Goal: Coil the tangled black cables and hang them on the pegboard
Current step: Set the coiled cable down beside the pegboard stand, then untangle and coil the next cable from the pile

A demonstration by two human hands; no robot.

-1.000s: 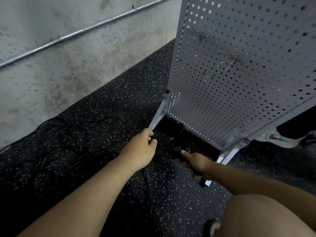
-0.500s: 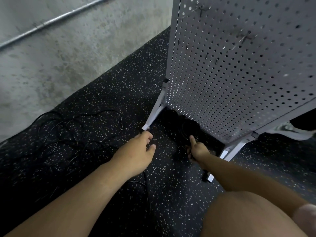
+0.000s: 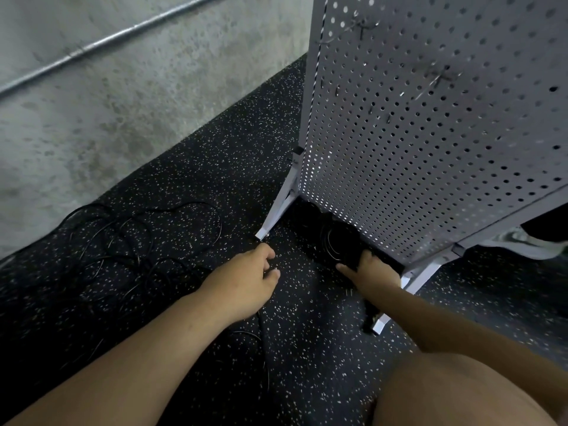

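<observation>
Since earlier, our right grip (image 3: 372, 269) had reached toward 1 o'clock, clasping the coil (image 3: 338, 238) beneath the pegboard (image 3: 430, 149); whether our left grip (image 3: 246, 281) held anything, we couldn't tell. Loops might snag the leg (image 3: 424, 272).

The floor (image 3: 215, 167) is black with lots of tiny white dots. The loose cables (image 3: 129, 238) on it are black, and so is the coiled cable (image 3: 338, 241). The pegboard (image 3: 430, 149) is white with rows of small round holes. The wall (image 3: 92, 118) is grey and blotchy.
</observation>
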